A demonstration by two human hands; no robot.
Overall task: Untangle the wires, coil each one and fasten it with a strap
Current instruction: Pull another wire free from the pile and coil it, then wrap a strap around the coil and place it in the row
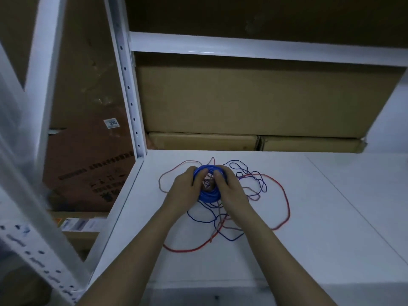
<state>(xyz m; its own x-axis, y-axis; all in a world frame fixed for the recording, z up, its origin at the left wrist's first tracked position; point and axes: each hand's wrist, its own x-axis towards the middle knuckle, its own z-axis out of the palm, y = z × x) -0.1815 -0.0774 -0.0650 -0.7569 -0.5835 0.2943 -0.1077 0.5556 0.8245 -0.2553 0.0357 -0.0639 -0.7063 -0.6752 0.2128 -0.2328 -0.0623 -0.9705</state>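
We grip the blue wire coil (208, 191) from both sides, left hand (184, 191) and right hand (229, 188) curled round it, above loose red wire (284, 204) on the white desk (309, 228).

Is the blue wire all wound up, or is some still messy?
Partly wound. Both hands, left hand and right hand, hold a blue coil, but loose blue wire lies tangled with red wire.

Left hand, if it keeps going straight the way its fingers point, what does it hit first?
The left hand already grips the blue coil, so nothing lies between them. Past the coil, probably the right hand facing it; depth is unclear.
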